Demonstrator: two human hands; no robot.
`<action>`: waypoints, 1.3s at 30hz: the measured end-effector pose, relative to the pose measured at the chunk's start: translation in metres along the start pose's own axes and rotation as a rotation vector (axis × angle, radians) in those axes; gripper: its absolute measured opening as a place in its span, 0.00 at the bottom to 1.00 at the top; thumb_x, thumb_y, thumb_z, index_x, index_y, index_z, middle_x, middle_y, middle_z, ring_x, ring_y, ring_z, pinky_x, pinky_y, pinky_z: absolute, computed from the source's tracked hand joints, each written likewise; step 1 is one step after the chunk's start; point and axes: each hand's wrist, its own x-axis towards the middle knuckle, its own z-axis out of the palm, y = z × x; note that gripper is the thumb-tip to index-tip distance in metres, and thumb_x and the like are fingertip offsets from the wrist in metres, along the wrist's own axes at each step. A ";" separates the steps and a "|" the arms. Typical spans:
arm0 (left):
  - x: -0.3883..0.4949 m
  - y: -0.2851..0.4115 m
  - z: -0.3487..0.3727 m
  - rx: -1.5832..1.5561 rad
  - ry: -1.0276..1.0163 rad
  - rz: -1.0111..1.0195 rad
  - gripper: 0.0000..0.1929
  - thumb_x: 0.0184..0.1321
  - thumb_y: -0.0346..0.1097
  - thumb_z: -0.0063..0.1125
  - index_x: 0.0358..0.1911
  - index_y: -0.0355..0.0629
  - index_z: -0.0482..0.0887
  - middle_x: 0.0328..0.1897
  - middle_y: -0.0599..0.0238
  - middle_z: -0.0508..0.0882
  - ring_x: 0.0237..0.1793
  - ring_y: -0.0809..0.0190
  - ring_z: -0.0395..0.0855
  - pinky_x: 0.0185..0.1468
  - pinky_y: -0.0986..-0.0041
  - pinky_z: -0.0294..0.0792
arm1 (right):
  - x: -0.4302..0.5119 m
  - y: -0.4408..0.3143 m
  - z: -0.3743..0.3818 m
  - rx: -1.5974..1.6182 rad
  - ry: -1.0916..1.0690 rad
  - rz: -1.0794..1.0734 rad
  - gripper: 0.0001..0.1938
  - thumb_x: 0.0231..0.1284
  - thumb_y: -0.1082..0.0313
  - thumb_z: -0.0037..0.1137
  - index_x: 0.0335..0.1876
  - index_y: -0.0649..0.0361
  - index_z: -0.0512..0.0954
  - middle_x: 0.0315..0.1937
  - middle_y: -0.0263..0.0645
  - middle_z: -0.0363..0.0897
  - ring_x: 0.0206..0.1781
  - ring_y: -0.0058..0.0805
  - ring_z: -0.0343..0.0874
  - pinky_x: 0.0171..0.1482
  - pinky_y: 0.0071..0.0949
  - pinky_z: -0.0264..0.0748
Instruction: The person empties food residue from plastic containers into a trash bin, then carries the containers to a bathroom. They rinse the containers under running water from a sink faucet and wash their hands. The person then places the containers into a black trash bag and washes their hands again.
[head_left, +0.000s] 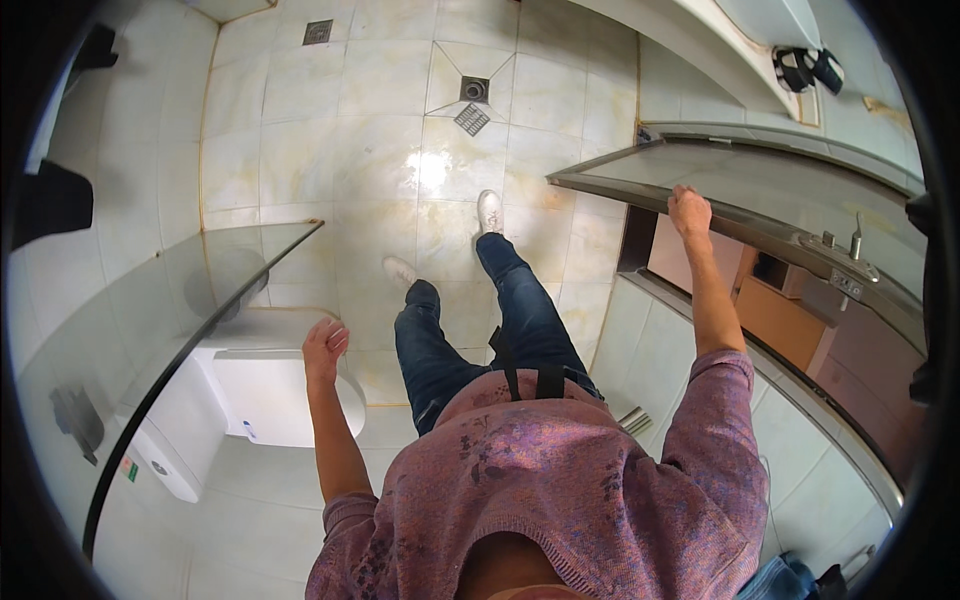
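My right hand (688, 211) is curled at the metal-framed edge of a glass-panelled door (757, 180) that stands ajar on my right. Further along that frame sits a lever handle with a lock plate (840, 259), away from my fingers. On the other side, my left hand (326, 346) hangs with loosely bent fingers and holds nothing. It appears above the white toilet (274, 397), whose lid is down. My feet, in white shoes (490, 212), are on the pale tiled floor (375, 165), one ahead of the other.
A glass partition (187, 315) with a dark edge rises at the left. Ahead, a floor drain (474, 90) is uncovered, its square grate (472, 119) lying beside it. Another drain (317, 32) is farther off. Dark slippers (808, 70) are at upper right. Blue cloth (781, 579) shows lower right.
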 end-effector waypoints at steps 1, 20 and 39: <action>0.003 0.011 0.016 0.020 -0.017 0.017 0.21 0.54 0.40 0.50 0.50 0.38 0.68 0.40 0.57 0.78 0.35 0.60 0.79 0.33 0.76 0.71 | -0.001 -0.002 0.000 0.021 -0.044 0.022 0.08 0.49 0.63 0.48 0.31 0.57 0.74 0.32 0.43 0.75 0.38 0.42 0.74 0.42 0.41 0.66; -0.002 0.060 0.230 0.299 0.086 -0.033 0.21 0.57 0.44 0.47 0.49 0.36 0.68 0.41 0.57 0.78 0.38 0.59 0.78 0.37 0.74 0.70 | -0.049 0.044 0.018 0.544 -0.260 0.138 0.13 0.47 0.61 0.54 0.39 0.56 0.75 0.44 0.40 0.73 0.50 0.39 0.69 0.55 0.48 0.58; 0.071 0.219 0.345 0.305 -0.088 0.206 0.12 0.58 0.39 0.48 0.43 0.44 0.73 0.34 0.63 0.80 0.29 0.65 0.80 0.29 0.77 0.71 | 0.034 0.052 -0.057 1.572 -0.229 0.456 0.12 0.53 0.68 0.51 0.43 0.63 0.74 0.37 0.38 0.77 0.40 0.24 0.75 0.44 0.23 0.69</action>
